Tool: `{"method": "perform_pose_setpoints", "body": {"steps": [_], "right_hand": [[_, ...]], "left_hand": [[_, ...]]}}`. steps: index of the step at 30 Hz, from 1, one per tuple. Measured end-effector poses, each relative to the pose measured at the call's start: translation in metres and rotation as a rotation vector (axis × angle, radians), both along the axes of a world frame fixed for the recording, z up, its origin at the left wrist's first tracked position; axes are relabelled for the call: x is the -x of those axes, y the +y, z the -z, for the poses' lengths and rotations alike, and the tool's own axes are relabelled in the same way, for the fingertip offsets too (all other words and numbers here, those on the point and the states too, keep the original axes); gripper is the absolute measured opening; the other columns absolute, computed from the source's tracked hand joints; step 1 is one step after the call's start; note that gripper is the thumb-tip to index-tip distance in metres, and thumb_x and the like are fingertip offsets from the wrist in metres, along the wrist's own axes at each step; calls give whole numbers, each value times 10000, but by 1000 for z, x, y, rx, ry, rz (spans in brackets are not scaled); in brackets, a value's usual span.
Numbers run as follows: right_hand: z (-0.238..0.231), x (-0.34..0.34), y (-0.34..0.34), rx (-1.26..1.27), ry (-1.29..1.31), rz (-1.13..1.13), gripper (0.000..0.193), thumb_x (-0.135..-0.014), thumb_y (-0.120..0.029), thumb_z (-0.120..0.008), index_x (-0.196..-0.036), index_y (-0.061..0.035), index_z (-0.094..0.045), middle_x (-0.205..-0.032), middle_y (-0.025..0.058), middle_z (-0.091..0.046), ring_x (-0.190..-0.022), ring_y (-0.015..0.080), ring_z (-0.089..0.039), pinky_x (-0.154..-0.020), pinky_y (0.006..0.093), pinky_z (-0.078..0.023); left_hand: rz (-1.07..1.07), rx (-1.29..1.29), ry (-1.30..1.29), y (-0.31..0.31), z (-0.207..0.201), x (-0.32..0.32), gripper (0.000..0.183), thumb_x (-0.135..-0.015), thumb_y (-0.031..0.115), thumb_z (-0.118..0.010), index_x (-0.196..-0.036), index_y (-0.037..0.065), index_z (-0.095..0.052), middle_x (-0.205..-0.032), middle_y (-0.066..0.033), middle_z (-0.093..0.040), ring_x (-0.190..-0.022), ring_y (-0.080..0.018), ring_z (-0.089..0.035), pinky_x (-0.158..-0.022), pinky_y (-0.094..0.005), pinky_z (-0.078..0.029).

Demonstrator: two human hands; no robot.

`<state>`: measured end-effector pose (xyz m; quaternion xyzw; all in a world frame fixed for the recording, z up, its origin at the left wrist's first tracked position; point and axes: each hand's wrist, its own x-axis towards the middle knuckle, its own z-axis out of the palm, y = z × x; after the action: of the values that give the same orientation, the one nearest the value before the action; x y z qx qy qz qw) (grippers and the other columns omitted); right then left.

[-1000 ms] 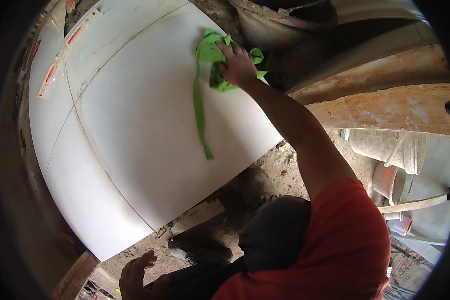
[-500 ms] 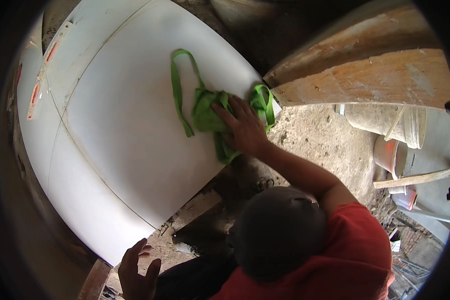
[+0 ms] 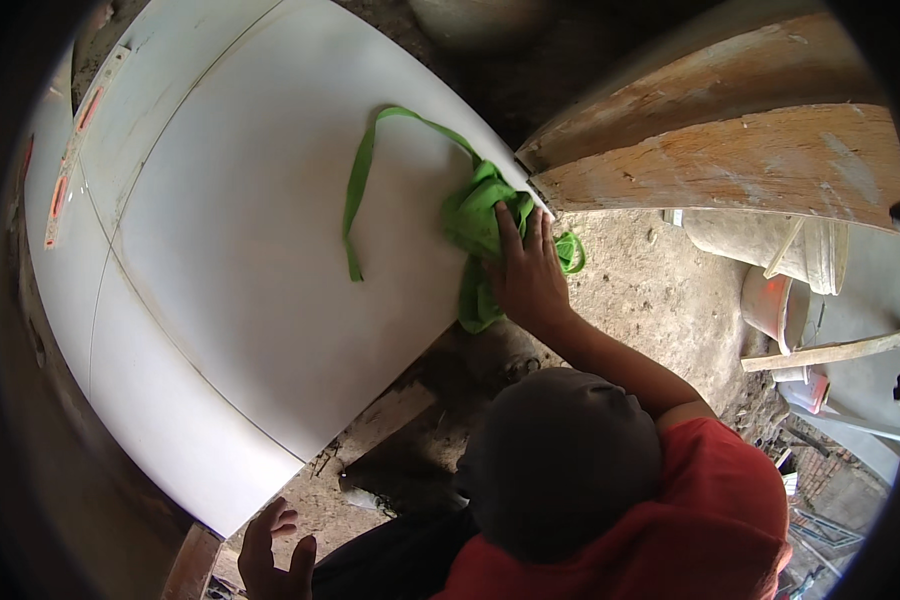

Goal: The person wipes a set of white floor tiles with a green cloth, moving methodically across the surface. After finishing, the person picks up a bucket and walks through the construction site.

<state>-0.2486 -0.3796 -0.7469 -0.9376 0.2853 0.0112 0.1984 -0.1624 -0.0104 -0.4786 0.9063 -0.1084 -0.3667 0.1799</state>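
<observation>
Currently logged, item one: green cloth [image 3: 475, 225], bunched at the white panel's [image 3: 240, 260] 3 o'clock edge, its long strap [image 3: 355, 200] looping off toward 10 o'clock and trailing down to 7, long axis roughly 1 to 7. Item two: my right hand [image 3: 530, 280], flat on the cloth, fingers [image 3: 515, 235] held close together, pointing to 12. Item three: my left hand [image 3: 270, 555], at 7 o'clock, fingers loosely spread, holding nothing. Item four: wooden boards [image 3: 730, 150], at 2 o'clock, just beside the cloth.
</observation>
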Motion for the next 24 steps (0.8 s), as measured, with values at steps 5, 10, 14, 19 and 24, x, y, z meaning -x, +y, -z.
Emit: {"method": "perform_pose_setpoints", "body": {"steps": [5,10,14,19,24], "right_hand": [[-4,-17,16,-76,-4,-231,739,-924,-255,-609,-1586,-187,-288,-1516,452,-232,-1445,592,-242,-1180,598,-264],[12,-87,2,12,-265,-419,742,-898,-233,-647,-1570,-211,-333,-1486,434,-311,-1402,581,-338,-1138,586,-353],[18,-92,-11,58,-215,-247,697,-945,-253,-586,-1578,-212,-298,-1495,452,-285,-1390,597,-345,-1143,588,-341],[9,-14,-13,-35,-20,20,752,-933,-251,-615,-1588,-185,-252,-1511,460,-244,-1394,614,-317,-1143,585,-337],[-11,24,3,-168,-12,-145,780,-901,-195,-630,-1591,-177,-267,-1507,457,-255,-1421,595,-290,-1154,572,-328]], "left_hand": [[-15,88,2,-4,2,-6,476,-936,177,-727,-1377,55,-593,-1148,-145,-705,-1012,-245,-666,-908,-390,-522],[-5,42,-6,-2,1,-5,478,-930,162,-732,-1376,60,-594,-1145,-141,-708,-1013,-243,-668,-906,-385,-523],[-61,63,-13,4,-1,-2,474,-926,135,-728,-1375,61,-594,-1147,-139,-708,-1016,-240,-669,-910,-379,-522],[-68,25,6,5,-2,0,477,-925,120,-730,-1376,54,-589,-1149,-140,-705,-1016,-239,-667,-912,-378,-521],[8,93,-3,-2,1,-7,479,-931,159,-730,-1377,57,-590,-1142,-141,-703,-1019,-239,-666,-911,-383,-523]]}}
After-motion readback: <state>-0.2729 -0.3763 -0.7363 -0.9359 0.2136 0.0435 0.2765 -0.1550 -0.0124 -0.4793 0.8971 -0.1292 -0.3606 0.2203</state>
